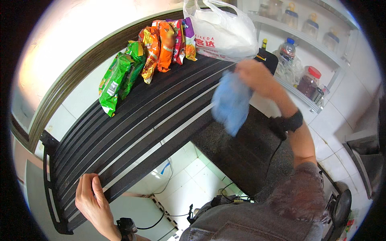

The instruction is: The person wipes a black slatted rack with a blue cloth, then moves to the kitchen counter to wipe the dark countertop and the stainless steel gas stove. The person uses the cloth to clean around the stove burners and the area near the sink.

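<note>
My right hand (251, 75) grips a light blue cloth (231, 105), which hangs down from it. Motion blurs both the hand and the cloth. Beneath them runs a black slatted rack (150, 132) with gaps between its long bars. At the rack's left end, my left hand (92, 197) rests over the front slats with nothing visible in it, its thumb apart from the fingers. Green snack packets (116, 81) lie on the rack's back part. Beside them are orange packets (165, 46), a red packet (180, 45) and a purple-and-yellow packet (190, 39).
A white plastic bag (223, 33) bearing red print stands at the rack's back right. To the right, wall shelves (328, 54) hold several jars, a blue-capped bottle (287, 49) and a red-lidded jar (310, 79). Below the rack is a dark speckled countertop (241, 153). Cables hang from both wrists.
</note>
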A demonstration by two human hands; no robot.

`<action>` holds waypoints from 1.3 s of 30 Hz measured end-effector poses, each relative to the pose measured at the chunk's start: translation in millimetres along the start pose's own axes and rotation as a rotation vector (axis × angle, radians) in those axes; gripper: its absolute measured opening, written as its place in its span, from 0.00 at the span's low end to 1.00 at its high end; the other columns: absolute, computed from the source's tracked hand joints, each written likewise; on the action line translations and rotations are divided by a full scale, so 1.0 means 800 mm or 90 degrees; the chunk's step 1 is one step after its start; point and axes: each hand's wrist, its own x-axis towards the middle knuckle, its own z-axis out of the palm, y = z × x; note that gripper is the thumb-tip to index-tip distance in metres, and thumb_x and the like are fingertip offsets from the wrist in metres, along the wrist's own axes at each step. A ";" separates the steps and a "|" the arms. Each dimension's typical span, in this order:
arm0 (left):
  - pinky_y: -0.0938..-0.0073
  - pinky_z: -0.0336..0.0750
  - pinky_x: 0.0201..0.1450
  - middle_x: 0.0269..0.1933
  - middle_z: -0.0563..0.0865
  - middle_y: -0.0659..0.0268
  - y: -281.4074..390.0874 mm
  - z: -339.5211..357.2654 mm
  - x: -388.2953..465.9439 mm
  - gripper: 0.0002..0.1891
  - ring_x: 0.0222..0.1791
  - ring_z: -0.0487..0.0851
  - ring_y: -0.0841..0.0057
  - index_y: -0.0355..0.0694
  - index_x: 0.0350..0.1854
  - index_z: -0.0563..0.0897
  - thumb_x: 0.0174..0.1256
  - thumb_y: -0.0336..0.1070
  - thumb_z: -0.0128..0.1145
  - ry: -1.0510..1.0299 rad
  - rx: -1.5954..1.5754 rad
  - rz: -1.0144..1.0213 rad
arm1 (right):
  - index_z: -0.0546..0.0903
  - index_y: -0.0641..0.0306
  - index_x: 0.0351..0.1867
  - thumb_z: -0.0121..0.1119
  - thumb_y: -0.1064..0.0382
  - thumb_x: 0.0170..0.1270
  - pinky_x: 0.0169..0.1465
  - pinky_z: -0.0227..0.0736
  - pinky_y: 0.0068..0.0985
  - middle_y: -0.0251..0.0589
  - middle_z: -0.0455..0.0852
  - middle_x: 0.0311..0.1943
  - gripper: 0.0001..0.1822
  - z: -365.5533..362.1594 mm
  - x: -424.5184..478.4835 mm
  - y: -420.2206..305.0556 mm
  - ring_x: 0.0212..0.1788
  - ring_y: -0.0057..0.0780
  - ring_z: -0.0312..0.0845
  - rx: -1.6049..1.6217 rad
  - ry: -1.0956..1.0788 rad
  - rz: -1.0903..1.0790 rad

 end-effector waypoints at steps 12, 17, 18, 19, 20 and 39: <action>0.64 0.68 0.29 0.27 0.77 0.56 -0.003 0.001 -0.001 0.22 0.25 0.78 0.63 0.33 0.32 0.79 0.81 0.45 0.43 0.034 0.032 0.007 | 0.83 0.62 0.46 0.68 0.38 0.60 0.53 0.60 0.36 0.40 0.83 0.41 0.28 0.014 0.018 -0.157 0.48 0.36 0.78 0.080 -0.134 -0.117; 0.63 0.69 0.32 0.27 0.78 0.57 0.000 0.008 0.001 0.21 0.26 0.78 0.63 0.33 0.33 0.80 0.81 0.44 0.43 0.029 0.001 0.038 | 0.78 0.66 0.38 0.69 0.58 0.60 0.46 0.66 0.37 0.46 0.79 0.35 0.15 0.016 -0.004 -0.155 0.42 0.45 0.76 0.179 0.017 -0.105; 0.63 0.69 0.32 0.27 0.78 0.57 -0.001 0.008 0.000 0.21 0.26 0.78 0.63 0.33 0.33 0.80 0.81 0.44 0.43 0.028 0.005 0.040 | 0.77 0.65 0.33 0.68 0.60 0.59 0.43 0.66 0.38 0.47 0.78 0.33 0.12 0.016 -0.006 -0.151 0.40 0.48 0.76 0.202 0.060 -0.093; 0.63 0.69 0.33 0.27 0.78 0.57 -0.002 0.007 -0.001 0.21 0.27 0.78 0.62 0.34 0.33 0.80 0.81 0.44 0.43 0.028 0.015 0.032 | 0.76 0.66 0.33 0.67 0.62 0.59 0.43 0.67 0.39 0.47 0.77 0.32 0.12 0.013 -0.007 -0.149 0.40 0.49 0.75 0.188 0.054 -0.094; 0.63 0.69 0.33 0.27 0.78 0.57 -0.002 0.007 -0.002 0.21 0.27 0.78 0.62 0.34 0.33 0.80 0.81 0.44 0.43 0.028 0.025 0.023 | 0.75 0.66 0.33 0.66 0.64 0.58 0.43 0.67 0.40 0.48 0.77 0.32 0.11 0.007 -0.007 -0.151 0.40 0.50 0.75 0.174 0.047 -0.095; 0.62 0.69 0.33 0.27 0.79 0.58 -0.005 0.008 -0.002 0.19 0.27 0.77 0.60 0.35 0.30 0.80 0.79 0.42 0.46 0.062 0.026 0.062 | 0.80 0.62 0.53 0.57 0.67 0.57 0.60 0.69 0.42 0.44 0.83 0.47 0.19 -0.001 0.053 -0.116 0.52 0.46 0.76 0.008 -0.140 -0.164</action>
